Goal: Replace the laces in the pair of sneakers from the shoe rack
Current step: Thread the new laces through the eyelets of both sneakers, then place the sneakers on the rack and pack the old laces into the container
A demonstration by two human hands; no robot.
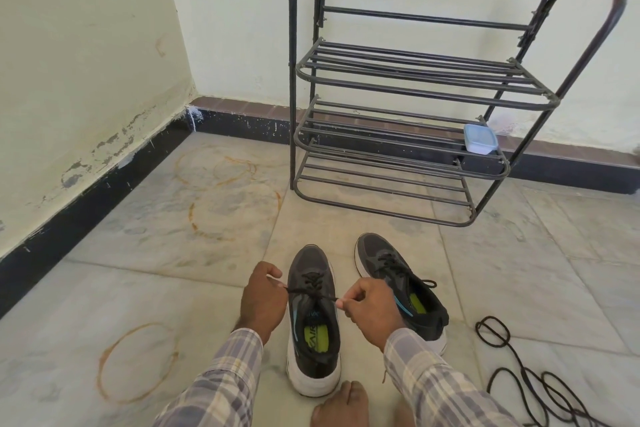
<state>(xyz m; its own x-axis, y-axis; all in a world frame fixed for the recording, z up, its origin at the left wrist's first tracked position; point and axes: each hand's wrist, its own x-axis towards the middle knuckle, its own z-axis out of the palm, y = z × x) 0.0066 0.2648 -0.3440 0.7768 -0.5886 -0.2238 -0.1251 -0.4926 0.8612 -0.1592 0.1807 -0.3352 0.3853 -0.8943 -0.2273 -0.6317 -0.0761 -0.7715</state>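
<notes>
Stained floor tiles (pixel 138 288) are running to a wall where a black shoe rack (pixel 415 69) is standing. Two dark sneakers, the near sneaker (pixel 310 260) and the far sneaker (pixel 381 250), are sitting before it. Loose black laces (pixel 493 332) are lying at right. The left hand (pixel 263 298) and right hand (pixel 370 308) are each pinching an end of the near sneaker's lace (pixel 311 291), holding it taut. A small lidded container (pixel 479 139) is resting on a lower shelf.

Small blue-lidded plastic container (pixel 480 139) near back wall (pixel 242 28); rust ring stains (pixel 216 168) on tiled floor (pixel 156 288).
</notes>
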